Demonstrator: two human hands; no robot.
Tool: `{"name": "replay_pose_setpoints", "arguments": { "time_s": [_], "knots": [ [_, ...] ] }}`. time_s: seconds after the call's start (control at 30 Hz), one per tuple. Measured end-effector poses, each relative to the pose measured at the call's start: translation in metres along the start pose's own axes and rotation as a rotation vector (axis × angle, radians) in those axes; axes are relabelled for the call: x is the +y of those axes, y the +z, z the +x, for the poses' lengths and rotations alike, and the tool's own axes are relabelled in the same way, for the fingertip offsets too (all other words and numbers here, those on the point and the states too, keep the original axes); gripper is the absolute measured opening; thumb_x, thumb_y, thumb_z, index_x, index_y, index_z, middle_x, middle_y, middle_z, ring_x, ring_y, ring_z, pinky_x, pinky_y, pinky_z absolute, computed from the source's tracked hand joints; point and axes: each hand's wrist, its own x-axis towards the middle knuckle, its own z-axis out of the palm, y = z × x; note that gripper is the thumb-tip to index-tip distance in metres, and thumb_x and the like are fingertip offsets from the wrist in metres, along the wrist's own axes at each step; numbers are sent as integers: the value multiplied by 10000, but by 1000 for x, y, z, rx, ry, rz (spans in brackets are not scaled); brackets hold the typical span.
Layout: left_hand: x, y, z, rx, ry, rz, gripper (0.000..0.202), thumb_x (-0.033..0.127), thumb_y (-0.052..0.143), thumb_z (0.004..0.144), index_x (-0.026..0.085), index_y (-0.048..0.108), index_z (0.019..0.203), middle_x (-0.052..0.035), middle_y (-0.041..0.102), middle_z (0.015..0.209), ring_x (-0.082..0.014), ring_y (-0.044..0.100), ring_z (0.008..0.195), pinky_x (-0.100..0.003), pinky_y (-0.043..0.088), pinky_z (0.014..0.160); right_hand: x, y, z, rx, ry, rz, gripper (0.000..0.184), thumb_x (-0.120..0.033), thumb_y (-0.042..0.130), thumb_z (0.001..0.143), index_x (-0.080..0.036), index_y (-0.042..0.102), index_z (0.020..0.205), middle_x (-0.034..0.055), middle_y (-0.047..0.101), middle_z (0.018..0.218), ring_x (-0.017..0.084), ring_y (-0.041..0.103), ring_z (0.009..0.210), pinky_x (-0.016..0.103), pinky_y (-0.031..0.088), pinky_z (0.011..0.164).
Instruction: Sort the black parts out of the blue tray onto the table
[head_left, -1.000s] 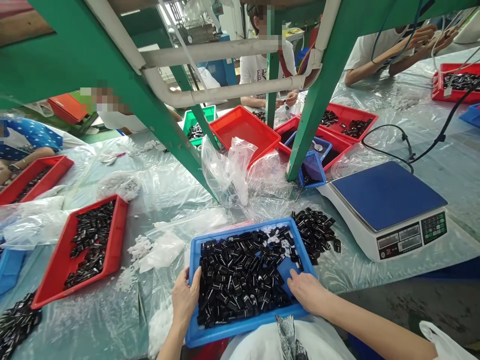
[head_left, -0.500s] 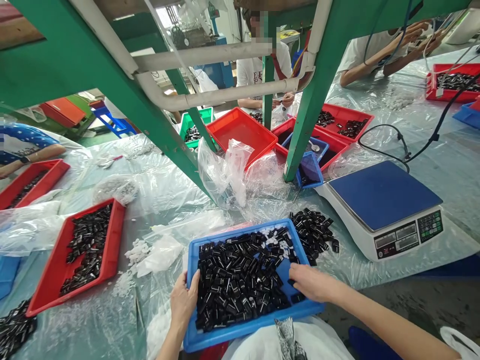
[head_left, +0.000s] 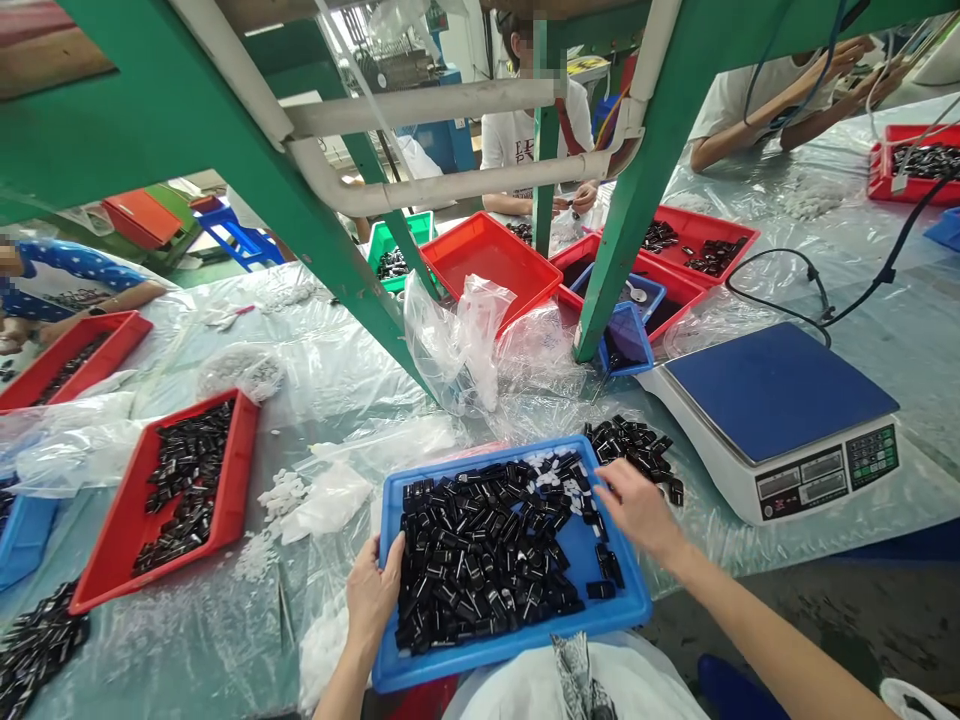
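- The right hand [head_left: 636,505] has moved from the near right corner of the blue tray [head_left: 480,648] to its right rim, beside the loose heap [head_left: 626,440].
- Black pieces [head_left: 600,590] that it covered now show there.
- At left, the co-worker's blue sleeve [head_left: 82,265] reaches farther in.
- A white-clad person has gone, exposing a blue stool [head_left: 240,238].

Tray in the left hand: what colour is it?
The tray is blue, seen best in the head view.
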Motion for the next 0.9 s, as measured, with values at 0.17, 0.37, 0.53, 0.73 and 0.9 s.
{"name": "replay_pose_setpoints", "arguments": {
  "time_s": [0.17,0.37,0.53,0.73,0.9],
  "knots": [
    [1,-1,-2,-18,-13,9,431,601,423,688,202,561,777,-51,624,725,-203,539,615,-340,440,661,-40,40,-15,-407,-259,-65,424,7,490,722,-208,536,1084,59,548,1096,196,573,990,302,500,796],
    [-1,0,-2,-13,-11,16,423,604,418,687,206,533,767,-45,605,726,-198,528,620,-335,425,668,-49,57,-17,-523,-221,-348,278,-28,463,781,-165,535,1012,93,566,1056,232,588,959,321,503,722],
    [-2,1,-1,-8,-8,10,411,603,421,689,210,527,751,-35,599,701,-193,522,600,-335,427,669,-41,59,-18,-453,-188,-227,196,-103,473,794,-159,531,973,90,582,983,222,607,874,323,491,713],
    [-4,1,0,3,16,8,404,601,434,697,213,541,732,-29,611,678,-194,533,592,-321,430,638,-10,18,0,27,47,157,176,-280,436,828,-176,548,916,66,600,801,178,554,614,314,473,566],
    [-4,1,0,13,50,8,393,594,437,710,216,542,693,-6,587,614,-182,525,569,-299,420,596,39,-9,21,278,255,5,224,-315,475,747,-171,572,889,88,625,824,203,561,625,386,487,671]
  ]
}}
